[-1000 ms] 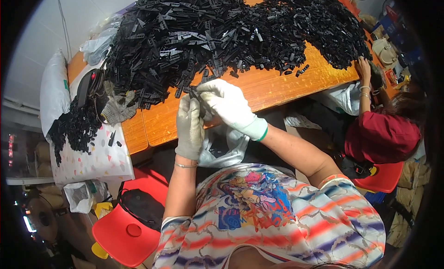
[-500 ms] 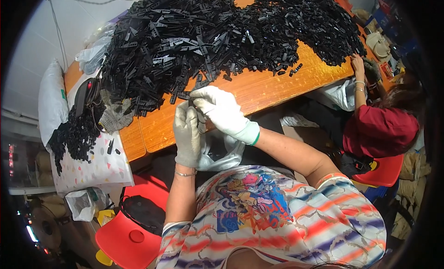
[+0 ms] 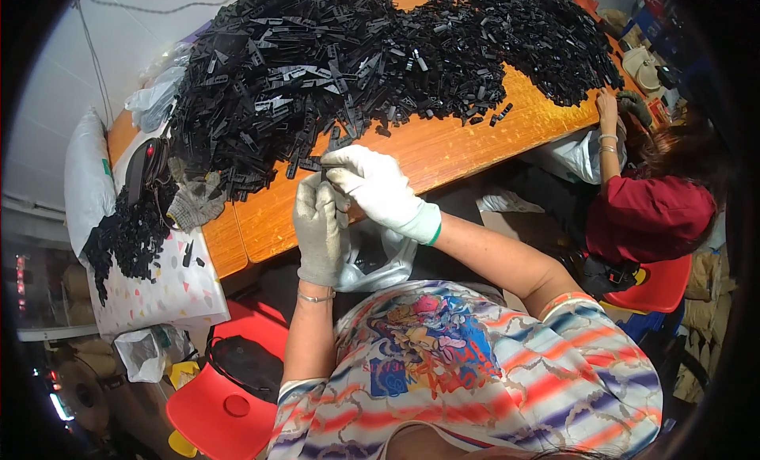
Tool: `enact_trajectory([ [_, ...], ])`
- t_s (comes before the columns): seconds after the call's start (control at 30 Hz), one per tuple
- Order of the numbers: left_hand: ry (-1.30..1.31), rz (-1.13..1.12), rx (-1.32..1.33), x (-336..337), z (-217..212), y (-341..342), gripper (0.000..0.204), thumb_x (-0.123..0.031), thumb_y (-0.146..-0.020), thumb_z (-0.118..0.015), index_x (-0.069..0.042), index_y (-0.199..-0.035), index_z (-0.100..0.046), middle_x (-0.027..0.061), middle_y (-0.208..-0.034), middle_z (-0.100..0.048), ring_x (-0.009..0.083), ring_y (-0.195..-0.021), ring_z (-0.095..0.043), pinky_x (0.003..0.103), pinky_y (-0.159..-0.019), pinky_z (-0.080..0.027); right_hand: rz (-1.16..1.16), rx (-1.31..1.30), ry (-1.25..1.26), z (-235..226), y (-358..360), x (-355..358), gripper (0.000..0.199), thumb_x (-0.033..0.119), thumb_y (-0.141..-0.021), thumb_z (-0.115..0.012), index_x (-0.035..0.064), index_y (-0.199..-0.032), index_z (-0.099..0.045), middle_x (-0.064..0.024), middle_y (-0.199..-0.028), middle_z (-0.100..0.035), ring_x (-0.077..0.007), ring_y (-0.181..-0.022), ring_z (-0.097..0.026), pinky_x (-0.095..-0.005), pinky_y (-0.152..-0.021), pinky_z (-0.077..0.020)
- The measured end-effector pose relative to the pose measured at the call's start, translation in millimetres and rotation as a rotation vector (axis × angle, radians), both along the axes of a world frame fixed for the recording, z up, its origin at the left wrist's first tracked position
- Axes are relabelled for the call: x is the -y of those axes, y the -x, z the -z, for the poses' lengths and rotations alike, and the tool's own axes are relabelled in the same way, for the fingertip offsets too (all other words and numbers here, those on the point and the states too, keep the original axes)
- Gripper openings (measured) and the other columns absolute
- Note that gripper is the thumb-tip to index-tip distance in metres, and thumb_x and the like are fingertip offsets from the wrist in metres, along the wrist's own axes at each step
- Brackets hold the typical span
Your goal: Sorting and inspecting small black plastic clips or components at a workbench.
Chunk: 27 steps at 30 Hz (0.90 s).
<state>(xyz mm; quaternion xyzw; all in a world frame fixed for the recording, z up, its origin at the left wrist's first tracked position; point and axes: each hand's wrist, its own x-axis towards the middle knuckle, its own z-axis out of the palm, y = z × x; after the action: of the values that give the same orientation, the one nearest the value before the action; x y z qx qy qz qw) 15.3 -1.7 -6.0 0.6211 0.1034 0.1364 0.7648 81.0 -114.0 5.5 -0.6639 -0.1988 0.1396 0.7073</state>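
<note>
Both my hands wear whitish work gloves and meet above the table's near edge. A small dark plastic piece (image 3: 324, 173) sits between their fingertips, mostly hidden by the gloves. My left hand (image 3: 318, 226), in the greyer glove, is closed with its fingers upright against the piece. From the right, my right hand (image 3: 378, 189) reaches across with thumb and fingers pinched on the same piece. Just beyond them rises a big heap of black plastic parts (image 3: 269, 88). Under my hands hangs a whitish plastic bag (image 3: 378, 271), its inside partly hidden.
The wooden table (image 3: 443, 159) has a second heap of smaller black parts (image 3: 507, 48) at the far right. On the left lie a loose knitted glove (image 3: 196, 197) and a small black pile (image 3: 142, 238). A co-worker in a red top (image 3: 649, 214) sits right. A red chair (image 3: 222, 404) stands lower left.
My hands stay together in nearly the same place, with only a slight shift of the left fingers. The whole view has shifted a little. The co-worker's hand remains at the table edge.
</note>
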Motion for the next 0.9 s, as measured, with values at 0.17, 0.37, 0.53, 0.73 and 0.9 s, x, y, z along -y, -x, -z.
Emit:
enact_trajectory([
  [0.17, -0.066, -0.010, -0.080, -1, 5, 2, 0.013, -0.012, -0.101, -0.043, -0.003, -0.107, -0.051, -0.0019, -0.072, -0.050, 0.0020, -0.059, -0.043, 0.017, -0.051, -0.035, 0.103, 0.633, 0.374, 11, -8, 5, 0.027, 0.017, -0.089, -0.061, -0.0016, -0.108, -0.060, -0.0172, -0.086, -0.066, -0.0263, -0.068, -0.066, -0.0365, -0.062, -0.0526],
  [0.37, -0.147, -0.108, -0.103, 8, 13, 0, 0.015, -0.009, -0.098, -0.044, -0.001, -0.089, -0.053, -0.0020, -0.069, -0.049, 0.0050, -0.059, -0.042, 0.021, -0.053, -0.036, -0.149, 0.861, 0.708, 3, -13, 11, 0.018, 0.019, -0.079, -0.061, 0.0050, -0.086, -0.054, -0.0171, -0.077, -0.061, -0.0353, -0.069, -0.064, -0.0446, -0.060, -0.0504],
  [0.53, -0.267, -0.159, -0.202, 18, 19, -11, 0.029, -0.013, -0.098, -0.043, -0.002, -0.073, -0.051, -0.0002, -0.063, -0.047, 0.0076, -0.057, -0.042, 0.025, -0.050, -0.035, -0.093, 0.843, 0.749, 22, -12, 12, 0.015, 0.018, -0.082, -0.058, 0.0046, -0.087, -0.054, -0.0165, -0.076, -0.061, -0.0361, -0.070, -0.064, -0.0451, -0.061, -0.0505],
  [0.73, -0.052, -0.042, -0.240, 19, 21, -16, 0.024, -0.018, -0.100, -0.046, -0.002, -0.086, -0.056, -0.0014, -0.065, -0.047, 0.0058, -0.057, -0.042, 0.022, -0.050, -0.034, 0.006, 0.697, 0.751, 28, -9, 26, 0.016, 0.022, -0.086, -0.054, 0.0067, -0.091, -0.057, -0.0146, -0.082, -0.064, -0.0349, -0.074, -0.065, -0.0450, -0.065, -0.0515],
  [0.9, -0.037, 0.154, -0.180, 16, 13, -4, 0.022, -0.023, -0.102, -0.047, -0.002, -0.104, -0.055, 0.0003, -0.072, -0.054, 0.0050, -0.057, -0.047, 0.017, -0.050, -0.037, 0.033, 0.272, 0.509, 16, -23, 44, 0.030, 0.030, -0.090, -0.050, 0.0074, -0.106, -0.064, -0.0130, -0.096, -0.069, -0.0282, -0.089, -0.067, -0.0391, -0.079, -0.0511],
])
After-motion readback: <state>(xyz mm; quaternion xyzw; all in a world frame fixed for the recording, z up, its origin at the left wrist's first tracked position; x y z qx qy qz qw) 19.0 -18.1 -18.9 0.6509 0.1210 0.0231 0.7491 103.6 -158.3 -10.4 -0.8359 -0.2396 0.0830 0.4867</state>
